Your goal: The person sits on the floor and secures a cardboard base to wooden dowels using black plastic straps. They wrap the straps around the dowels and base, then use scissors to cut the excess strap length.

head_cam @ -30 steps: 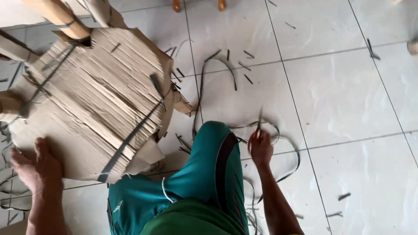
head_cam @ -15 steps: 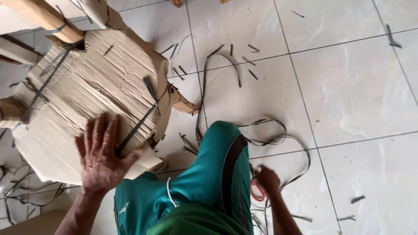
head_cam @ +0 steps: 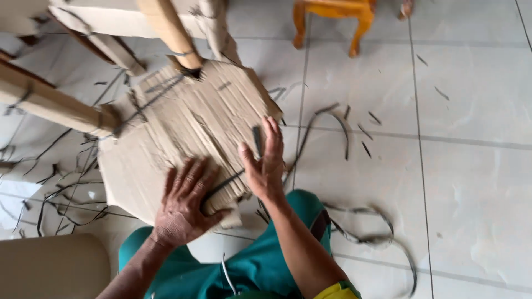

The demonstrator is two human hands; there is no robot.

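Note:
An upturned wooden chair lies in front of me, its pale seat underside facing up and its legs pointing away. My left hand presses flat on the near edge of the seat, fingers spread. My right hand rests on the seat's right edge, fingers apart, next to a dark strip that runs across the seat between both hands. Whether either hand pinches the strip is unclear. My knee in green trousers sits just below the seat.
Dark cut strips and a long grey loop lie scattered on the white tiled floor. An orange wooden stool stands at the top. More strip scraps lie at the left, above a beige cushion.
My right hand left the floor strips and came up onto the seat's right edge. My left hand slid from the seat's far left to its near edge. The view shifted closer.

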